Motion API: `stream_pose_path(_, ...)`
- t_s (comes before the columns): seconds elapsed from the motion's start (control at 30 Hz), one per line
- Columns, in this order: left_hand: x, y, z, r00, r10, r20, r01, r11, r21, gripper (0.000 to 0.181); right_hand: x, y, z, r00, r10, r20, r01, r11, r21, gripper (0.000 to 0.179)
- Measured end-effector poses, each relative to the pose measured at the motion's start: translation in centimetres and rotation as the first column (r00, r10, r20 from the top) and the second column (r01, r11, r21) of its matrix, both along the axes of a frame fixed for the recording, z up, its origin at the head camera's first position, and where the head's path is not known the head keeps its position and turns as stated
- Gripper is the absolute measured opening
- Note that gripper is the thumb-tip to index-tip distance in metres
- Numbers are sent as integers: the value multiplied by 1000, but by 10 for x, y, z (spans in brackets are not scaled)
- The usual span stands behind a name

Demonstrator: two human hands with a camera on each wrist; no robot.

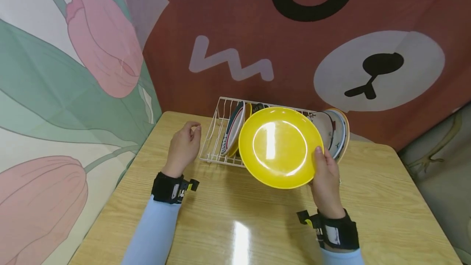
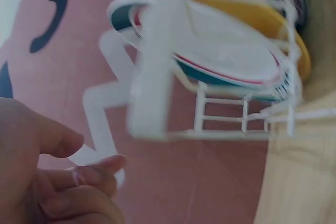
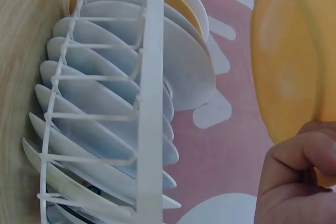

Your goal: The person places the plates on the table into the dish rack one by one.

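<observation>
A glossy yellow plate hangs in front of the white wire dish rack, its face toward the head camera. My right hand grips its right edge, thumb on the face; the right wrist view catches the plate's underside. Just left of the rack, my left hand hovers with loosely curled fingers and nothing held. Nearest to it in the rack leans a white plate with a red line and dark green rim, next to a mustard-yellow plate. The held plate hides the rack's middle in the head view.
Several plates stand on edge along the rack, including pale ones at its right end. The wooden table meets a wall covering with a bear print right behind the rack.
</observation>
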State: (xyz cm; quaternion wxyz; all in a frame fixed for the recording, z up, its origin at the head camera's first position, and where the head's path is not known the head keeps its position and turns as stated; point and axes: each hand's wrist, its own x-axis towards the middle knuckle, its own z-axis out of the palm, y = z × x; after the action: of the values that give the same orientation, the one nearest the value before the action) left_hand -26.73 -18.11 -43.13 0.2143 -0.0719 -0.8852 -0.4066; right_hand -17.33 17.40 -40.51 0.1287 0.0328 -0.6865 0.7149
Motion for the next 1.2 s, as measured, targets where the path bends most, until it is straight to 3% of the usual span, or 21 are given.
stream_pose_path(0.13, -5, -1, -10, 991, -19, 135, 31, 996, -88, 43, 0, 5, 2, 1000, -25, 4, 25, 1000, -17, 49)
stream_pose_path(0.37, -5, 8, -19, 946, -101, 309, 152, 978, -146, 44, 1, 9, 7, 999, -43, 27, 45, 997, -58, 50)
stream_pose_path(0.43, -5, 9, -19, 937, -106, 334, 165, 974, -153, 43, 1, 9, 7, 999, -36, 26, 37, 997, -71, 50)
stream_pose_path(0.63, -7, 12, -21, 940, -103, 327, 165, 971, -170, 41, 0, 3, 8, 999, -40, 24, 42, 996, -72, 49)
stream_pose_path(0.73, -7, 12, -21, 938, -101, 331, 163, 973, -163, 41, -4, -3, 13, 999, -31, 18, 31, 999, -35, 49)
stream_pose_path(0.87, -8, 12, -22, 936, -105, 336, 161, 976, -144, 39, -15, -11, 33, 1000, 8, -1, -7, 996, 90, 49)
stream_pose_path(1.03, -9, 12, -23, 935, -104, 339, 158, 978, -135, 38, -38, -29, 70, 998, 68, 0, -64, 946, 318, 48)
stream_pose_path(1.2, -10, 11, -24, 932, -111, 345, 164, 978, -128, 38, -68, -53, 104, 995, 89, 34, -94, 841, 533, 51)
